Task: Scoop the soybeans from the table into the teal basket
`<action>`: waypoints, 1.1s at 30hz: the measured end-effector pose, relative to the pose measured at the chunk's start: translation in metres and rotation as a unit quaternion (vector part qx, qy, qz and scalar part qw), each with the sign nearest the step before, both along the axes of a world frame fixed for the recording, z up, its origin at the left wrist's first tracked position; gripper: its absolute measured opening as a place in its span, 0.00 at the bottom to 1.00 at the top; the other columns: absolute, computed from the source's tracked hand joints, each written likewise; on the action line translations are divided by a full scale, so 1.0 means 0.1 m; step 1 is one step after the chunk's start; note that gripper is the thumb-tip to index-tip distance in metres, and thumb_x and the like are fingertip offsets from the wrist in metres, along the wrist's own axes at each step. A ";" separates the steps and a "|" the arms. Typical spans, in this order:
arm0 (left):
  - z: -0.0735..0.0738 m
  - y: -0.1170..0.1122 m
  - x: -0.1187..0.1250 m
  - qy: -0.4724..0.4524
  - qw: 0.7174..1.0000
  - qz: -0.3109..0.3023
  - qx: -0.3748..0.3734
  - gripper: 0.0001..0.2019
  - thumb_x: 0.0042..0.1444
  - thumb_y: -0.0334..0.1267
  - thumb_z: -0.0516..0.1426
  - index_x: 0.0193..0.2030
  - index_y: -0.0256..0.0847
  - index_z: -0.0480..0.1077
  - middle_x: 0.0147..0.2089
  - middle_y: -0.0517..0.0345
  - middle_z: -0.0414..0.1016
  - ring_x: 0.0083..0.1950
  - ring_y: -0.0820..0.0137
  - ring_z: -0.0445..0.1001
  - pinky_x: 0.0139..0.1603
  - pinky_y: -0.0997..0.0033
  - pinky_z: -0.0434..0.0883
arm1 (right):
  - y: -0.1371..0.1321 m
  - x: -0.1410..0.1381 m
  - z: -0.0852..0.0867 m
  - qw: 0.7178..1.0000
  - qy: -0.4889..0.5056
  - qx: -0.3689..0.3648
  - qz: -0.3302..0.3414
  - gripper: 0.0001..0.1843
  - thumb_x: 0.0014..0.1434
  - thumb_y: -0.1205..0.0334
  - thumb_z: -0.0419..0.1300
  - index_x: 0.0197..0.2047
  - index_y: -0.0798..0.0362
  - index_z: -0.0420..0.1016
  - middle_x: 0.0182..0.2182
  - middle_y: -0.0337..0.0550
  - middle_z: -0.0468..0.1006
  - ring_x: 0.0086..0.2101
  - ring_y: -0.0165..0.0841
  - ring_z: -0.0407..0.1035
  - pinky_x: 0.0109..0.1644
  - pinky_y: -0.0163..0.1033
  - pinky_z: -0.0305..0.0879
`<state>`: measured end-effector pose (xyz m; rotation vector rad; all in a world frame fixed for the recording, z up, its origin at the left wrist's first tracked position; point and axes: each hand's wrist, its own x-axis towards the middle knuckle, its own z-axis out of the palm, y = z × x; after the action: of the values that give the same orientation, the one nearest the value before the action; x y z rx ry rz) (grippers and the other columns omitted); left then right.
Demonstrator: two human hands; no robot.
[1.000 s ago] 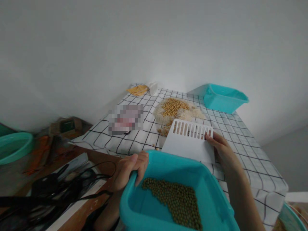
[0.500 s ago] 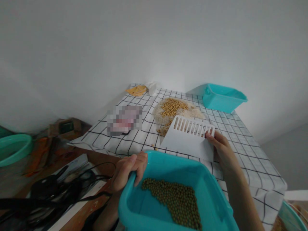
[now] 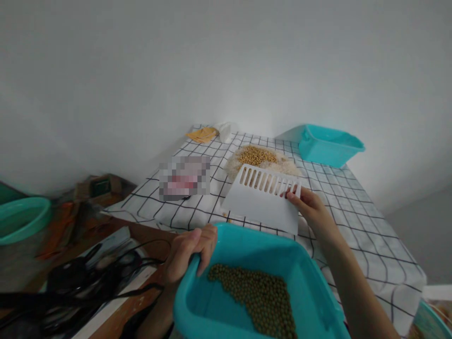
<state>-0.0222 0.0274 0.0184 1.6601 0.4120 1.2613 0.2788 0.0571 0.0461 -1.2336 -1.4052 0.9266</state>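
A: What do the left hand (image 3: 192, 247) and the right hand (image 3: 310, 207) have hold of?

B: The left, at lower centre, is curled over the rim of a rectangular turquoise plastic tub (image 3: 312, 278), fingers inside it. The right, right of centre, pinches the right end of a flat white panel with a row of long slots (image 3: 263, 205), thumb at the last slots.

A: And where is that panel?

B: In the middle of the frame, tilted, its slotted edge uppermost and overlapping the near part of a heap in view. I cannot tell whether it touches the heap.

A: What is in the heap?

B: Small round tan beans (image 3: 256, 154) amid pale fine grains (image 3: 284, 167), on a white tablecloth with thin black grid lines (image 3: 353, 207).

A: Does the tub hold anything?

B: Yes, at bottom centre: a layer of small round greenish-brown beans (image 3: 264, 301) across part of its floor.

A: What else lies about?

B: A second turquoise plastic tub (image 3: 328, 146) stands at the cloth's far right, right of the frame's centre. A flat yellow folded piece (image 3: 203, 134) lies at the far left corner of the cloth. Dark tangled cables (image 3: 74, 278) fill the lower left, and a pale green round basin (image 3: 24, 219) sits at the left edge.
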 end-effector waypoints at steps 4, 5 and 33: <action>-0.01 0.00 -0.03 0.002 1.000 -0.007 -0.015 0.33 0.74 0.38 0.37 0.15 0.41 0.60 0.15 0.59 0.62 0.21 0.68 0.61 0.37 0.58 0.63 | 0.11 -0.04 0.08 1.000 -0.001 -0.019 0.023 0.16 0.57 0.46 0.66 0.35 0.51 0.78 0.33 0.42 0.80 0.36 0.38 0.71 0.39 0.39 0.65; -0.01 0.00 -0.04 0.003 1.000 -0.012 -0.017 0.33 0.74 0.39 0.37 0.16 0.41 0.60 0.15 0.59 0.62 0.21 0.68 0.61 0.37 0.59 0.63 | 0.14 -0.04 0.09 0.999 0.002 -0.026 0.030 0.16 0.56 0.46 0.66 0.35 0.51 0.78 0.34 0.43 0.81 0.36 0.39 0.72 0.41 0.40 0.65; 0.07 -0.01 -0.09 -0.071 0.988 0.095 -0.094 0.32 0.72 0.36 0.38 0.13 0.41 0.55 0.12 0.61 0.54 0.17 0.70 0.50 0.31 0.62 0.59 | 0.04 -0.09 0.11 0.984 0.116 -0.130 0.041 0.16 0.51 0.47 0.71 0.36 0.50 0.82 0.34 0.43 0.84 0.33 0.38 0.76 0.36 0.39 0.70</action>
<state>-0.0308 0.0263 0.0250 1.3874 0.5937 1.4241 0.2697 0.0608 0.0569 -1.2190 -1.1843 1.2997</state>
